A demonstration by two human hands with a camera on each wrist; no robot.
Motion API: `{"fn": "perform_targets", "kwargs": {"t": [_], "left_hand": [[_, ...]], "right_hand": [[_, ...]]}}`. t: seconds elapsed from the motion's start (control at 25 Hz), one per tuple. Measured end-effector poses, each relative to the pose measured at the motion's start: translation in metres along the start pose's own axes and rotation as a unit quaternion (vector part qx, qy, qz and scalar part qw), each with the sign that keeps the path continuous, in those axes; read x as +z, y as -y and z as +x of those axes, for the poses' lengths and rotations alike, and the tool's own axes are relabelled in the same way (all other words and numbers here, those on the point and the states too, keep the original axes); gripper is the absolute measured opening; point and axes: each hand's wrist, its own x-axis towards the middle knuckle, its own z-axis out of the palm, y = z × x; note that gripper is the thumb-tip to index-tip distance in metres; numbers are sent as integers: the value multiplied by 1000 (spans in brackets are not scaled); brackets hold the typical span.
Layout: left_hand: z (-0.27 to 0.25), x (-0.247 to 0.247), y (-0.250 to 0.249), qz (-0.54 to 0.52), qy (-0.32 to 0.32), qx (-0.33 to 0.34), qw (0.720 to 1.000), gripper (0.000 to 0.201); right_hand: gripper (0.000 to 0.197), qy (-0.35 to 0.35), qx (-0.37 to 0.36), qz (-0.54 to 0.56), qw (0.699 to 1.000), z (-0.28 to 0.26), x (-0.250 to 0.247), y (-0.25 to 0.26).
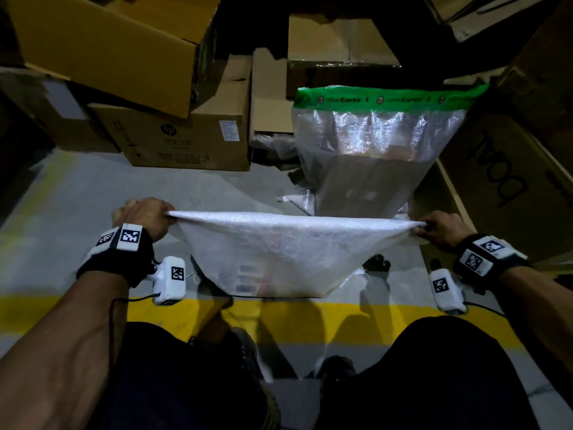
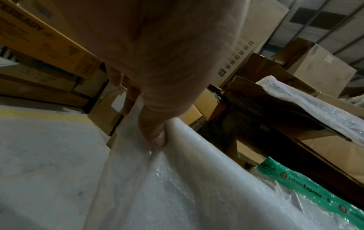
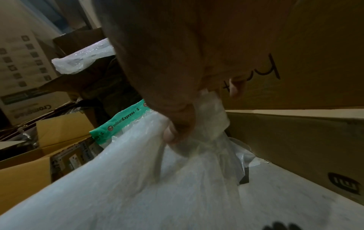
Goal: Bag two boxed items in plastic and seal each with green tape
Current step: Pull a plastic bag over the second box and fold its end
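Note:
A clear plastic bag hangs stretched between my hands above the floor, with a boxed item dimly showing through its lower part. My left hand grips the bag's upper left corner, thumb pinching the plastic. My right hand grips the upper right corner, fingers bunched round the film. Behind stands a second bagged box, its top closed with a strip of green tape that also shows as green tape and green tape.
Stacked cardboard cartons crowd the back and left; a large carton lies at the right. The grey floor carries a yellow line. My knees fill the lower frame. Bubble wrap drapes over a box.

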Motion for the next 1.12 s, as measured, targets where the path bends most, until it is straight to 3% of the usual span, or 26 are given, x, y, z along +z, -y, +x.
{"fn": "perform_targets", "kwargs": {"t": [0.2,0.28,0.44,0.6,0.76,0.88,1.0,1.12], "left_hand": [[-15,-12,-21,112,-3,23,993,9],[-25,-16,-43,114,16,80,990,17],[-38,-9,-113,12,69,232,970,42],[-42,2,-168,34,41,322,945,44],[-34,10,-176,58,1,341,938,25],[-32,11,-175,43,-11,337,940,20],[-30,10,-173,26,-3,329,944,20],[-29,9,-174,10,34,323,946,17]], "right_hand": [[19,9,-28,53,998,-2,4,8],[18,14,-30,60,998,-2,4,8],[11,18,-28,67,997,-2,2,7],[8,34,-26,47,998,1,0,6],[22,48,1,8,999,2,-8,11],[15,62,3,-40,997,1,-22,28],[34,100,-43,-100,989,-3,-35,57],[42,125,-149,-107,975,-9,-36,104]]}}
